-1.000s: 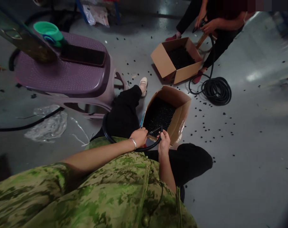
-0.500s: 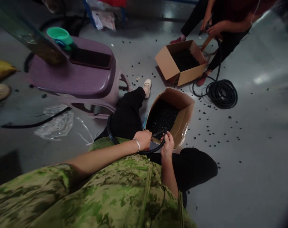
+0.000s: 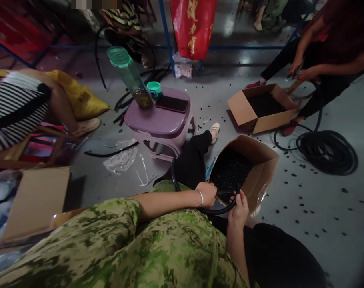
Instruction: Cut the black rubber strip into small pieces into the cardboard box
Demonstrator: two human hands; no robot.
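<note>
My left hand [image 3: 206, 194], with a silver bracelet at its wrist, is closed round a slender dark tool [image 3: 225, 193] whose kind I cannot make out. The tool's tip reaches toward the end of a black hose [image 3: 222, 211]. Pinched in the fingers of my right hand [image 3: 239, 207] is that hose end; the rest curves below my left wrist and loops over my left thigh. Both hands are above the near edge of an open cardboard box [image 3: 264, 168]. Many small black pieces [image 3: 230, 166] fill its bottom.
A purple stool [image 3: 158, 118] bears a tall bottle [image 3: 132, 78], a green lid [image 3: 154, 89] and a phone [image 3: 172, 104]. Right of it, a co-worker sits at another box [image 3: 272, 120] near a hose coil [image 3: 327, 152]. Black bits dot the floor. Another person sits at left.
The view has swung left, so the stool, boxes and hands appear farther right and more shows at left. Both hands keep nearly the same hold over the box.
</note>
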